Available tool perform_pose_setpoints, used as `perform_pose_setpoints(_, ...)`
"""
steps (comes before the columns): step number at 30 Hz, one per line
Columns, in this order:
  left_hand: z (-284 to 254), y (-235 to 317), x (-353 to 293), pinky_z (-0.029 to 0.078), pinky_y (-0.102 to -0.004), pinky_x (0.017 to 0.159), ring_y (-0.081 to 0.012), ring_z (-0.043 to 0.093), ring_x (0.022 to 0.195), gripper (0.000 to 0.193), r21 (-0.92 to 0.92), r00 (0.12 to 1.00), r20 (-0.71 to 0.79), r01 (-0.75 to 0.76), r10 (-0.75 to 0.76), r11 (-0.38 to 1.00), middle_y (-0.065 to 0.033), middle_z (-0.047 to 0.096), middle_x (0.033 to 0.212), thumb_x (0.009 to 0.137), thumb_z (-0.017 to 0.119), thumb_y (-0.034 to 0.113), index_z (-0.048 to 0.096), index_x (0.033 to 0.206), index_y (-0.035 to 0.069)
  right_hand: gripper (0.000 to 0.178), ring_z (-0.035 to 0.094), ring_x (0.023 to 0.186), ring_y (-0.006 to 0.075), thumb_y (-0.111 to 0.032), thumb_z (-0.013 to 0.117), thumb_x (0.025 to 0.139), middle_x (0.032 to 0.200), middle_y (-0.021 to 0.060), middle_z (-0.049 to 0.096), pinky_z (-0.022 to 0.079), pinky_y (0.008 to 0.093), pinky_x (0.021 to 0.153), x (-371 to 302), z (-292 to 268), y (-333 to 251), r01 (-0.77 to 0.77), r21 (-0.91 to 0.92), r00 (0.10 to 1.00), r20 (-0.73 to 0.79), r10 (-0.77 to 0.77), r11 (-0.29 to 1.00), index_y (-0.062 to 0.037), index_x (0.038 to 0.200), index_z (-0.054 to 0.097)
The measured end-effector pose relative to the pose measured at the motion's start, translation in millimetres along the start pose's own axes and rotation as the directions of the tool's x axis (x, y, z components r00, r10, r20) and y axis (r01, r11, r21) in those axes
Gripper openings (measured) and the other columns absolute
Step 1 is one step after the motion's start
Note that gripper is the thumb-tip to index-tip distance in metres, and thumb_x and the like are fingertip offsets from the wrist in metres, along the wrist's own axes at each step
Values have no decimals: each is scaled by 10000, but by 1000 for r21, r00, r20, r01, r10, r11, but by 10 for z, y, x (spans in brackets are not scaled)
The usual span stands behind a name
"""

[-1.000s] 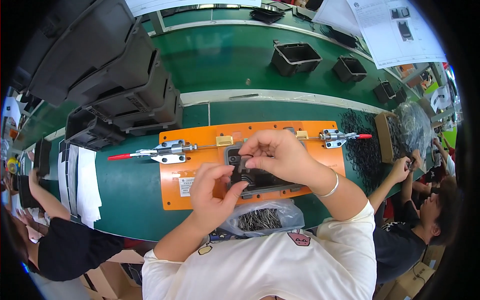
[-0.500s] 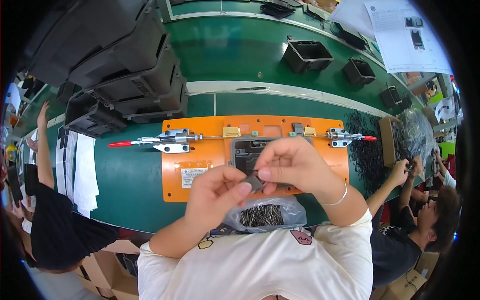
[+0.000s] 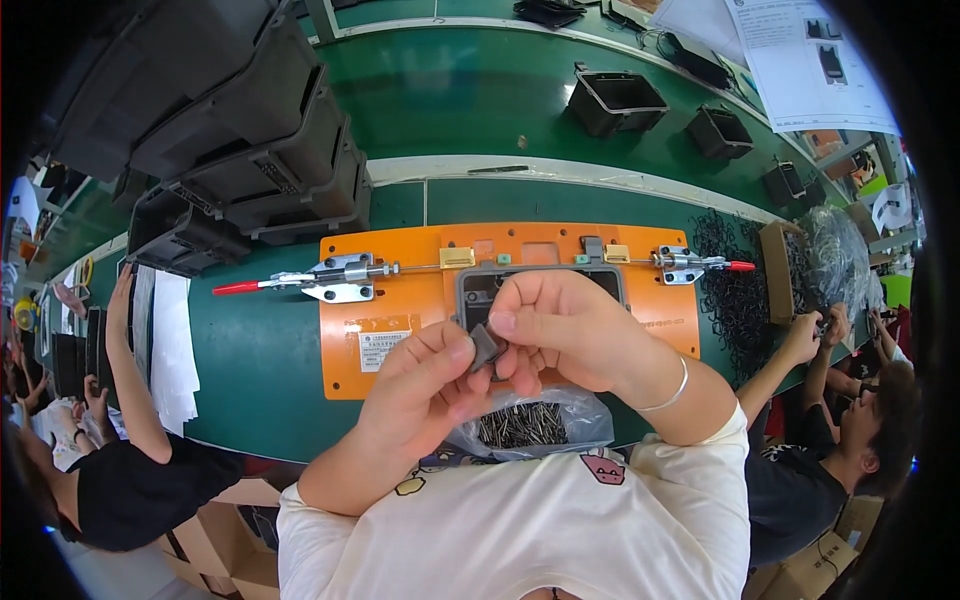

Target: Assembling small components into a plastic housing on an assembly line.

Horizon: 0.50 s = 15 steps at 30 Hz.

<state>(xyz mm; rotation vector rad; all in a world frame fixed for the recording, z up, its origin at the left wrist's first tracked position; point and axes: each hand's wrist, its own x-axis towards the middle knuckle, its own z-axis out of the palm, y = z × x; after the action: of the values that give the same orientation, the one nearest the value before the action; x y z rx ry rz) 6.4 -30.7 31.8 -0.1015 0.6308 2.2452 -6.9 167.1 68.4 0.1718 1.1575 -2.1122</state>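
My left hand pinches a small dark grey plastic piece between thumb and fingers. From the other side, my right hand grips the same piece at its edge, thumb against fingers. Both hands are raised over an orange fixture plate with a toggle clamp at each end. Seated in the fixture is a dark grey plastic box, partly hidden behind my hands. Below them lies a clear plastic bag holding many thin metal pins.
Large grey cases are stacked at the left beside white sheets. Black wire-like parts lie right of the fixture, near a cardboard box. Small dark boxes stand on the far belt. Co-workers sit at both sides.
Both my hands have shifted slightly left and up with the grey piece, which is now turned differently. The co-worker at the left has lowered an arm toward the bench.
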Motion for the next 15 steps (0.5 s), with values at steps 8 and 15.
perform_pose_setpoints(8,-78,-91,60,451,-203,508,-84,547,581,78,456,951,-27,-262,308,850,-62,630,767,910,606,59,551,879,14,102,598,584,58,-63,662,872,724,29,639,485,176,506,15,-33,10,142,-445,984,-35,-175,884,-25,833,575)
perform_pose_setpoints(15,-92,-126,188,466,-292,657,-190,569,842,290,931,720,355,-332,596,-153,-132,549,1046,810,707,78,578,1059,5,70,605,596,104,-26,693,782,669,75,622,471,251,542,185,-161,-232,276,-960,716,179,-675,38,15,808,642)
